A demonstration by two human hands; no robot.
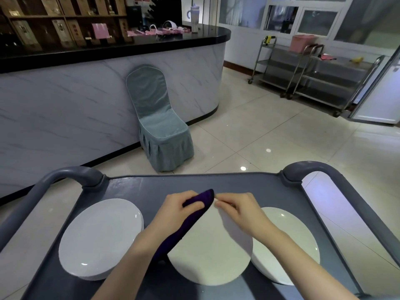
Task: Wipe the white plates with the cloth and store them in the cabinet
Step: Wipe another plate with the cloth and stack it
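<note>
A white plate is held tilted above the middle of the grey cart top. My left hand grips a purple cloth against the plate's left edge. My right hand pinches the plate's far rim. A stack of white plates lies on the cart at the left. Another white plate lies on the cart at the right, partly hidden behind the held plate. No cabinet interior is visible.
The cart has grey curved handles at both far corners. Beyond it stand a covered chair, a marble counter and steel trolleys at the far right. A white door hangs open at the right edge.
</note>
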